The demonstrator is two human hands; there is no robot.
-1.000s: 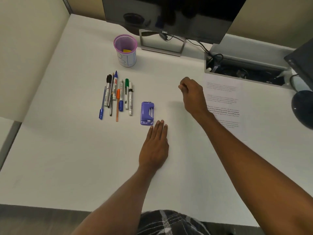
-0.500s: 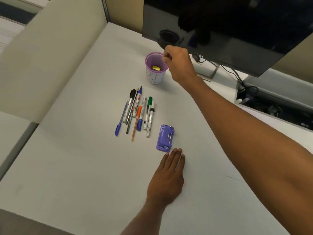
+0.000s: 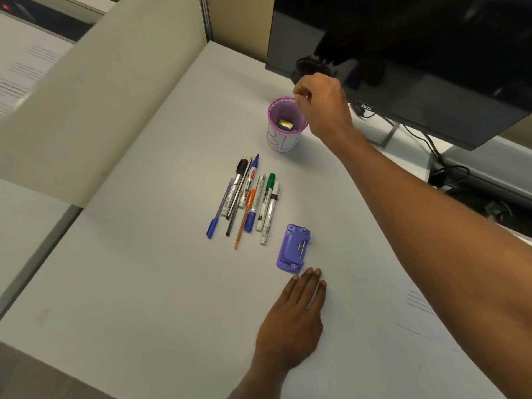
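A purple mesh pen cup (image 3: 283, 141) with a white paper label stands at the back of the white desk (image 3: 144, 283); a small yellow object (image 3: 285, 124) lies inside it. My right hand (image 3: 322, 106) reaches across to it, and its curled fingers pinch the cup's far right rim. Several pens and markers (image 3: 250, 197) lie side by side in front of the cup. To their right lies a small purple hole punch (image 3: 293, 249). My left hand (image 3: 290, 321) rests flat on the desk, fingers straight, its tips just short of the punch.
A dark Dell monitor (image 3: 403, 67) hangs over the back right, close above my right hand. Cables (image 3: 449, 174) and a grey tray sit behind it. A printed sheet (image 3: 426, 318) lies at the right. A beige partition (image 3: 100, 96) walls the left side.
My right hand has travelled from the desk's middle to the cup and come down onto its rim. The view has swung left. My left hand stays flat on the desk.
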